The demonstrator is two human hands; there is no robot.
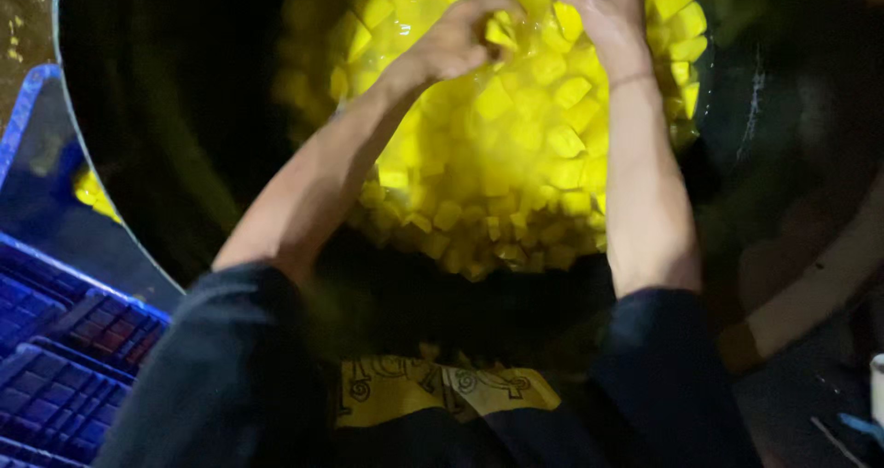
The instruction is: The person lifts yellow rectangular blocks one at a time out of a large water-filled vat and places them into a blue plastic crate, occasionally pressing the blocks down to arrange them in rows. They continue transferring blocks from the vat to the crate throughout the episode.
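Big dark tub point(184, 155) takes up most of the view, and the far half is heaped with wet yellow cubes point(516, 164). They look shiny and soaked, so I'd guess slippery, soft-ish and easy to crush if you squeeze. One cube is light, but the whole pile is probably heavy. Scooping from underneath with cupped palms looks like a safer bet than pinching single bits.

Both bare arms reach in from the near rim. The left hand point(460, 35) is curled over the top of the heap, fingers closed loosely on a few cubes. The right hand point(603, 8) is pressed into the pile near the top edge of the view; it's partly cut off, so can't tell if it's holding anything.

Room-wise, the near part of the tub is open and dark. A blue crate point(55, 367) sits just outside the rim, low on the left.
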